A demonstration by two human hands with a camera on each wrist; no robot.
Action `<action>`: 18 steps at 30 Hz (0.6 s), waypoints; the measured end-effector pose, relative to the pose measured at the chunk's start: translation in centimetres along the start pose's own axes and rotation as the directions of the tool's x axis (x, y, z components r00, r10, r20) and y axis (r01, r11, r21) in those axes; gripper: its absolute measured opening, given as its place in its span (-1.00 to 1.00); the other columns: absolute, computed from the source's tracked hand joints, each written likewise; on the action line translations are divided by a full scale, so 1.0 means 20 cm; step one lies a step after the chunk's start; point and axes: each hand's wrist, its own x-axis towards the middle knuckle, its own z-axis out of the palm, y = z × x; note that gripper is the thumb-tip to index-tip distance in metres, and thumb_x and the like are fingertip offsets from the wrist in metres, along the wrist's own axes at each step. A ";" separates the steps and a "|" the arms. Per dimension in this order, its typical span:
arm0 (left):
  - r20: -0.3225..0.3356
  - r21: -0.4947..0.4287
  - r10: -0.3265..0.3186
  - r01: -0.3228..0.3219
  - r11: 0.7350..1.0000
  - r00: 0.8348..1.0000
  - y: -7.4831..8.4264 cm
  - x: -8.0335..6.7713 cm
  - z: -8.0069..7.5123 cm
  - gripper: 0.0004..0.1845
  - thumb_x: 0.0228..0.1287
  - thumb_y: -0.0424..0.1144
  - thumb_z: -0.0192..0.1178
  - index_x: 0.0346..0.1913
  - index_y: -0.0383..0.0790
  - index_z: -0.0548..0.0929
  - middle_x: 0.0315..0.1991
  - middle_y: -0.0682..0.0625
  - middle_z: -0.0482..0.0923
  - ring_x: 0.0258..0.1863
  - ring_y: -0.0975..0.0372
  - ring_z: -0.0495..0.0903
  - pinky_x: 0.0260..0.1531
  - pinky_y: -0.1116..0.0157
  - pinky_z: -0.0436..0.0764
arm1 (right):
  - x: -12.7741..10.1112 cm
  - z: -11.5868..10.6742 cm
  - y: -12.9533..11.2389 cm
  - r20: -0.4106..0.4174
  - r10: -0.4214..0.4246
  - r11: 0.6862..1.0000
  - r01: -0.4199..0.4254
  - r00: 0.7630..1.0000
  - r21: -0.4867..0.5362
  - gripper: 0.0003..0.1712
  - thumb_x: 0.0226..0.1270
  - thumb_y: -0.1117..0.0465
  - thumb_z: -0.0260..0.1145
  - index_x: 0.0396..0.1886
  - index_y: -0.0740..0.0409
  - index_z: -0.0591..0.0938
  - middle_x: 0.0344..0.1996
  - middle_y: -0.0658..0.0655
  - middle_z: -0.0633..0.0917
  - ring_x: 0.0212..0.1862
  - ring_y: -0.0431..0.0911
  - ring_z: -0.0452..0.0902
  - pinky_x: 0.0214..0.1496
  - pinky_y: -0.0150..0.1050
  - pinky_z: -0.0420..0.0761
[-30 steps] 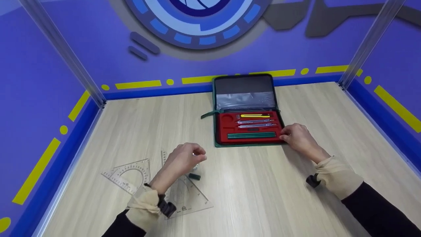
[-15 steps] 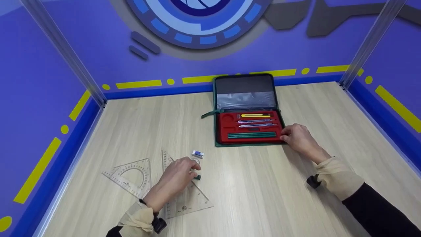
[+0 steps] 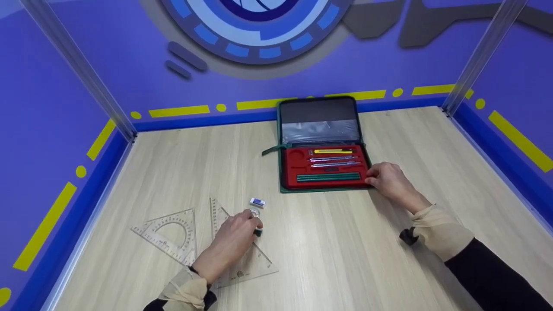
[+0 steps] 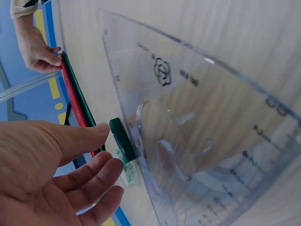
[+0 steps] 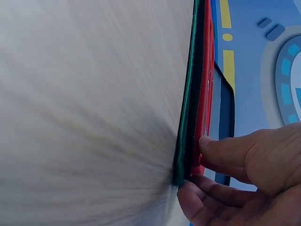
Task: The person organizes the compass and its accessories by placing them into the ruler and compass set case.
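The left hand (image 3: 231, 237) partly hides the green piece (image 3: 258, 233)

A small booth-like work stall (image 3: 242, 88): purple-blue panels (image 3: 39, 129) wall in a pale wood-grain counter (image 3: 337, 259) at the back and both sides, meeting at metal posts (image 3: 75, 69) in the two far corners. Yellow dashes (image 3: 179, 111) and dots (image 3: 221, 108) run low along the panels above a blue band (image 3: 207, 122), and a large round emblem (image 3: 261, 34) decorates the back. The kind of building around it cannot be told.
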 end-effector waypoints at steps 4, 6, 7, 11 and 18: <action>-0.028 0.045 0.013 -0.011 0.999 1.000 0.01 0.00 0.02 -0.76 0.04 -0.57 0.44 -0.25 -0.23 0.80 -0.32 -0.07 0.65 -0.35 0.09 0.68 -0.31 0.09 0.62 | -0.01 0.01 -0.01 -0.005 -0.027 0.999 0.027 1.000 -0.028 -0.97 0.30 0.44 0.42 -0.34 0.36 0.76 -0.36 0.24 0.76 -0.22 0.14 0.63 -0.09 0.12 0.60; -0.036 0.059 0.018 -0.016 0.998 0.999 0.01 0.01 0.02 -0.75 0.02 -0.59 0.44 -0.27 -0.21 0.81 -0.35 -0.06 0.66 -0.35 0.09 0.68 -0.32 0.10 0.59 | -0.01 0.01 -0.01 -0.014 -0.038 0.999 0.037 0.999 -0.039 -0.97 0.29 0.45 0.42 -0.36 0.36 0.75 -0.38 0.24 0.75 -0.23 0.14 0.64 -0.11 0.12 0.61; -0.035 0.060 0.017 -0.015 0.998 0.999 0.01 0.01 0.03 -0.76 0.02 -0.59 0.44 -0.28 -0.21 0.81 -0.35 -0.06 0.67 -0.36 0.09 0.68 -0.33 0.11 0.58 | -0.01 0.01 -0.01 -0.017 -0.037 0.999 0.036 0.999 -0.040 -0.96 0.29 0.45 0.42 -0.37 0.35 0.75 -0.38 0.24 0.75 -0.24 0.13 0.64 -0.12 0.12 0.60; -0.024 0.044 0.012 -0.011 0.999 1.000 0.00 0.02 0.03 -0.79 0.03 -0.57 0.45 -0.31 -0.21 0.80 -0.35 -0.05 0.68 -0.36 0.09 0.67 -0.33 0.12 0.56 | -0.01 0.01 -0.01 -0.026 -0.037 0.998 0.036 0.999 -0.042 -0.95 0.29 0.45 0.43 -0.38 0.34 0.74 -0.40 0.23 0.74 -0.26 0.11 0.63 -0.14 0.10 0.59; -0.054 0.064 0.041 -0.037 0.997 0.998 -0.02 0.04 0.05 -0.86 0.04 -0.51 0.48 -0.38 -0.22 0.79 -0.39 -0.03 0.66 -0.37 0.09 0.65 -0.29 0.12 0.53 | -0.02 0.01 -0.01 -0.019 -0.041 0.998 0.040 0.999 -0.045 -0.94 0.31 0.44 0.41 -0.38 0.32 0.74 -0.39 0.21 0.72 -0.24 0.12 0.62 -0.12 0.11 0.59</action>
